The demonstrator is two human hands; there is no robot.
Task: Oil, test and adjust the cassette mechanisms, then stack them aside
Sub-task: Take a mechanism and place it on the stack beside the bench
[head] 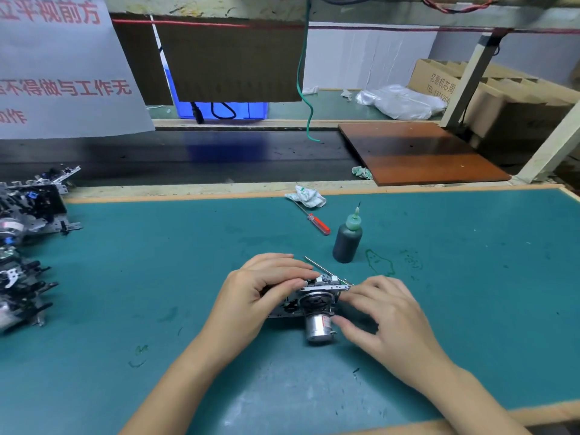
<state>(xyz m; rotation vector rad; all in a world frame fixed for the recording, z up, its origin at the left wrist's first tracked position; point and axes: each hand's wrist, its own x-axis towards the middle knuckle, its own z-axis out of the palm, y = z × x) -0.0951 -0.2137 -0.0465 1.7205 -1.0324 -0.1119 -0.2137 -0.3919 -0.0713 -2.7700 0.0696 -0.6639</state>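
Observation:
A metal cassette mechanism with a silver motor at its near side stands on edge on the green mat. My left hand grips its left end, fingers curled over the top. My right hand touches its right end, thumb against the motor and fingertips at the frame's top corner. A thin metal rod lies just behind the mechanism. The dark oil bottle with a green needle cap stands upright behind and to the right. A red-handled screwdriver lies farther back.
Several cassette mechanisms are piled at the mat's left edge. A crumpled cloth lies at the mat's far edge. Behind it runs a dark belt with a brown board. Green stains mark the mat near the bottle.

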